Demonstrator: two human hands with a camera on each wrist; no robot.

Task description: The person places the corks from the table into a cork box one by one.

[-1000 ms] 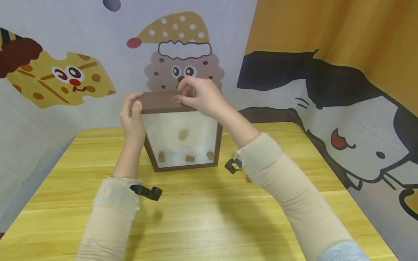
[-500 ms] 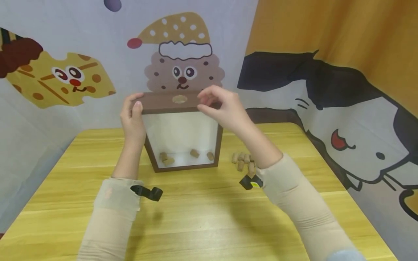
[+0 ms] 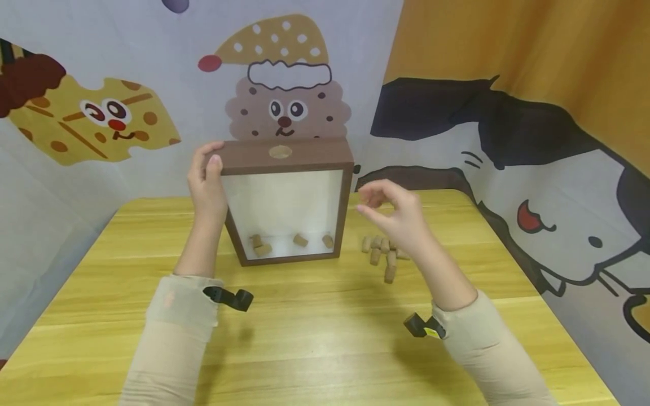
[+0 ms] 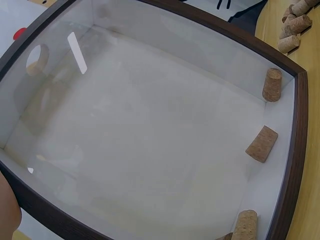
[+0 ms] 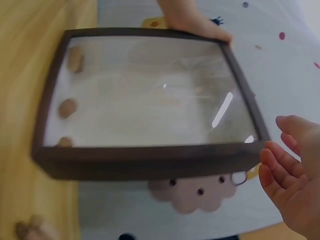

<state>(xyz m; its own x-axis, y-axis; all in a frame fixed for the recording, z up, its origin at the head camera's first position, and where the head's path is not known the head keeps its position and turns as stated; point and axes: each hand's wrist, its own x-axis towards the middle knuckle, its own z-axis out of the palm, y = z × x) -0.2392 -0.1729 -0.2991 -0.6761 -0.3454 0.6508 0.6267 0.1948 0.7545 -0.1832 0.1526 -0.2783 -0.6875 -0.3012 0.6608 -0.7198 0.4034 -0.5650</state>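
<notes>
A dark brown framed display box (image 3: pixel 244 158) with a clear front stands upright on the table, a round hole (image 3: pixel 280 151) in its top. My left hand (image 3: pixel 207 189) grips its upper left corner, thumb at the front edge. Several corks lie along the floor inside, one cork (image 4: pixel 262 144) near the middle in the left wrist view. Right of the box my right hand (image 3: pixel 398 217) is raised in the air, its fingers loosely bent and holding nothing. Below it on the table is a small heap of corks (image 3: pixel 390 266), partly covered by the hand in the head view.
The yellow wood-grain table (image 3: pixel 304 338) ends at a back edge just behind the box. Behind it hangs a white cloth (image 3: pixel 167 34) printed with cartoon figures. At the right an orange and white cloth (image 3: pixel 508 45) borders the table.
A cork pinched by my right hand at the hole was let go and dropped inside, joining the others. My right hand moved right and down, towards the heap. The left hand stayed put.
</notes>
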